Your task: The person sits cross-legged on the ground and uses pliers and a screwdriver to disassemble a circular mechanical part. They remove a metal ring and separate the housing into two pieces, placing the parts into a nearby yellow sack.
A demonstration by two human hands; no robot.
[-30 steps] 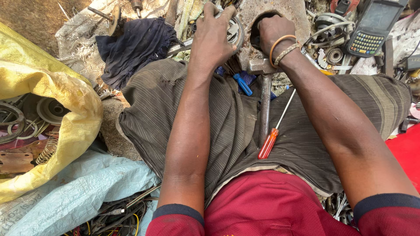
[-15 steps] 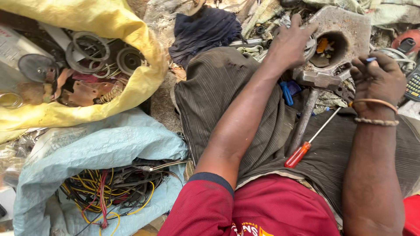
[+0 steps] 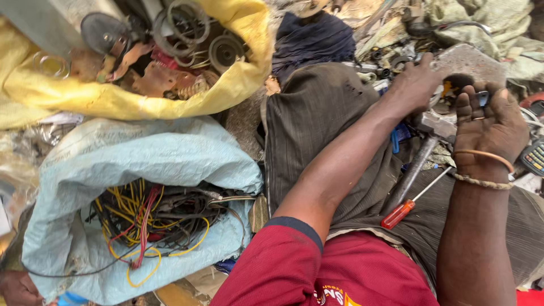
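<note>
My left hand [image 3: 416,85] reaches forward and grips the near edge of a grey block with a round hole [image 3: 473,61]. My right hand [image 3: 492,127] is turned palm up just right of it, its fingertips pinching a small blue-grey part [image 3: 482,98]; bangles circle the wrist. Below the hands, a hammer with a metal handle [image 3: 417,169] and a screwdriver with a red handle [image 3: 400,213] lie on my lap, which is covered in brown striped cloth [image 3: 317,124].
A yellow sack [image 3: 238,85] at the upper left holds metal rings and scrap. A pale blue sack [image 3: 141,158] below it holds tangled yellow, red and black wires. A dark blue cloth [image 3: 314,39] lies ahead, and a keypad device [image 3: 535,158] is at the right edge.
The view has swung left, bringing both sacks more into sight. My right hand has left the block's top, moved right and turned palm up. My left hand stays on the block.
</note>
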